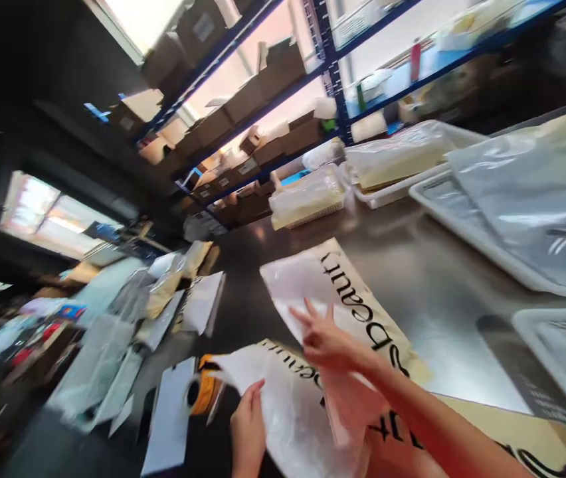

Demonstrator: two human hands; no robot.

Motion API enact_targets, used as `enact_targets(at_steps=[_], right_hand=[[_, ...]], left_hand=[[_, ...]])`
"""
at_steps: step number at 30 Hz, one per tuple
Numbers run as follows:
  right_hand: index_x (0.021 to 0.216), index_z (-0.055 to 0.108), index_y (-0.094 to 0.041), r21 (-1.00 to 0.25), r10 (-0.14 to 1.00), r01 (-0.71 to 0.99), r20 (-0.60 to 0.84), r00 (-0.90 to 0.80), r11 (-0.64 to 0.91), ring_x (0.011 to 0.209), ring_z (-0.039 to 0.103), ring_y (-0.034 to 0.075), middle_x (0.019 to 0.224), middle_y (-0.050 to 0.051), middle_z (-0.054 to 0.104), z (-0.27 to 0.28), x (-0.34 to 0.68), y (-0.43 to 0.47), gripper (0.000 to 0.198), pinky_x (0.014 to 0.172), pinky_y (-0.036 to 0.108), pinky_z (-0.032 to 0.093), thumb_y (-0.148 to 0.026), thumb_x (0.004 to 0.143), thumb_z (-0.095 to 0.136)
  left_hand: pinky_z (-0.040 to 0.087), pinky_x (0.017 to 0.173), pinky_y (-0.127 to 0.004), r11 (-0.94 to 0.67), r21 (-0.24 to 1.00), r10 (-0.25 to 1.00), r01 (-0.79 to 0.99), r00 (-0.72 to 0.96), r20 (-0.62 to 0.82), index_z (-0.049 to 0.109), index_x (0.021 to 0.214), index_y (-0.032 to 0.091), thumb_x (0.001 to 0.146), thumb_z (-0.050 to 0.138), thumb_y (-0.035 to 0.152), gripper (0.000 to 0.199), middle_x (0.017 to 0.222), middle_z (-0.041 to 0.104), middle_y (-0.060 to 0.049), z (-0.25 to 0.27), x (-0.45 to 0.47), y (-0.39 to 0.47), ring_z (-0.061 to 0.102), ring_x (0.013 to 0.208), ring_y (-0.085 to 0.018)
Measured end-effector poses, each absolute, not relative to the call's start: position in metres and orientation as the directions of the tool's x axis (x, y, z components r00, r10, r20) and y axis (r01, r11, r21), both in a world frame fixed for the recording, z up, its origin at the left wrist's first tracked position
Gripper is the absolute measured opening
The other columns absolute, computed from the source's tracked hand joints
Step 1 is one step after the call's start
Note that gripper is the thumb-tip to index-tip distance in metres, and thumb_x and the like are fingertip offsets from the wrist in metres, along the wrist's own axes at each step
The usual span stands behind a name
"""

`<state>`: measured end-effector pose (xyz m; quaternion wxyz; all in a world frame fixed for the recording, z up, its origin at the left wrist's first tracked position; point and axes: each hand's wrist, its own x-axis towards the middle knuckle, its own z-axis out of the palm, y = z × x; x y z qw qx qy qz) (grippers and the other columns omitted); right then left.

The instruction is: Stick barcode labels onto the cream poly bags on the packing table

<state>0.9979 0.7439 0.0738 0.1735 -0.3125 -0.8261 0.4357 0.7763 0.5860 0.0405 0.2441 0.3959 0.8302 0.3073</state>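
Observation:
My left hand (249,425) is at the near edge of a white, glossy sheet printed with "beauty" (283,392), thumb against its edge and the other fingers partly hidden. The sheet is lifted and curved. My right hand (325,340) is over a second "beauty" sheet (307,279), white with a cream border, lying on the metal table. Its fingers are spread; whether they press on the sheet I cannot tell. Under my right forearm is a pinkish folded layer (350,401). Another cream printed sheet (492,418) lies at the near right.
A roll of orange tape (206,388) and a pale flat box (169,418) lie left of my left hand. Wrapped stacks (307,196) and white trays (487,249) line the back and right. Clear bags (103,365) pile up at left. Shelves (333,66) with boxes stand behind.

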Motion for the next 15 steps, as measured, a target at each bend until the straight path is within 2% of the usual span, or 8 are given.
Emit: enact_targets(at_steps=[1, 3, 5, 7, 10, 13, 15], right_hand=[[0.059, 0.068, -0.018, -0.839, 0.56, 0.329, -0.035, -0.827, 0.434, 0.146, -0.011, 0.045, 0.16, -0.004, 0.018, 0.071, 0.981, 0.719, 0.019, 0.095, 0.082, -0.019, -0.014, 0.071, 0.054], [0.067, 0.073, -0.018, -0.877, 0.4, 0.267, -0.095, -0.911, 0.4, 0.147, -0.005, 0.043, 0.16, -0.001, 0.015, 0.057, 0.952, 0.673, 0.02, 0.103, 0.079, -0.01, -0.012, 0.069, 0.053], [0.074, 0.075, -0.017, -0.896, 0.36, 0.251, -0.112, -0.926, 0.367, 0.148, 0.004, 0.04, 0.161, 0.001, 0.007, 0.038, 0.933, 0.636, 0.025, 0.112, 0.073, 0.003, -0.011, 0.069, 0.051], [0.076, 0.074, -0.015, -0.881, 0.404, 0.284, -0.119, -0.907, 0.379, 0.147, 0.013, 0.039, 0.161, 0.004, 0.01, 0.021, 0.928, 0.61, 0.026, 0.116, 0.067, 0.008, -0.01, 0.069, 0.049], [0.084, 0.072, -0.016, -0.862, 0.467, 0.297, -0.081, -0.88, 0.411, 0.146, 0.024, 0.036, 0.157, 0.011, 0.03, 0.006, 0.943, 0.587, 0.022, 0.119, 0.062, 0.012, -0.016, 0.076, 0.052], [0.103, 0.067, -0.018, -0.875, 0.582, 0.231, 0.069, -0.81, 0.425, 0.14, 0.038, 0.03, 0.143, 0.014, 0.052, 0.003, 0.973, 0.566, 0.024, 0.118, 0.054, 0.027, -0.026, 0.085, 0.052], [0.104, 0.064, -0.018, -0.874, 0.699, 0.218, 0.174, -0.693, 0.434, 0.134, 0.045, 0.027, 0.131, 0.014, 0.06, 0.004, 0.996, 0.547, 0.023, 0.113, 0.049, 0.037, -0.027, 0.088, 0.05]], left_hand=[[0.051, 0.09, -0.043, 0.48, 0.71, 0.835, 0.516, -0.516, -0.189, 0.073, 0.099, 0.017, 0.083, 0.039, 0.054, 0.053, 0.104, 0.075, -0.015, 0.042, 0.78, 0.585, 0.068, 0.101, -0.032], [0.051, 0.086, -0.041, 0.475, 0.715, 0.848, 0.513, -0.483, -0.217, 0.072, 0.098, 0.014, 0.086, 0.032, 0.06, 0.062, 0.102, 0.074, -0.019, 0.045, 0.785, 0.582, 0.069, 0.098, -0.032], [0.05, 0.08, -0.041, 0.517, 0.703, 0.819, 0.489, -0.52, -0.24, 0.071, 0.086, 0.014, 0.086, 0.027, 0.066, 0.068, 0.093, 0.075, -0.021, 0.044, 0.787, 0.576, 0.069, 0.089, -0.032], [0.048, 0.069, -0.038, 0.563, 0.686, 0.775, 0.461, -0.582, -0.245, 0.065, 0.066, 0.017, 0.082, 0.032, 0.071, 0.065, 0.073, 0.072, -0.017, 0.036, 0.787, 0.568, 0.066, 0.073, -0.029], [0.043, 0.056, -0.033, 0.57, 0.686, 0.749, 0.453, -0.63, -0.207, 0.052, 0.05, 0.021, 0.071, 0.056, 0.063, 0.047, 0.053, 0.062, -0.008, 0.021, 0.785, 0.56, 0.057, 0.056, -0.022], [0.046, 0.06, -0.033, 0.545, 0.7, 0.768, 0.463, -0.61, -0.195, 0.053, 0.056, 0.021, 0.071, 0.058, 0.05, 0.033, 0.059, 0.064, -0.007, 0.02, 0.781, 0.545, 0.056, 0.059, -0.021], [0.048, 0.068, -0.036, 0.544, 0.699, 0.769, 0.465, -0.61, -0.193, 0.054, 0.065, 0.021, 0.075, 0.051, 0.049, 0.029, 0.067, 0.065, -0.007, 0.032, 0.773, 0.528, 0.058, 0.067, -0.022]])
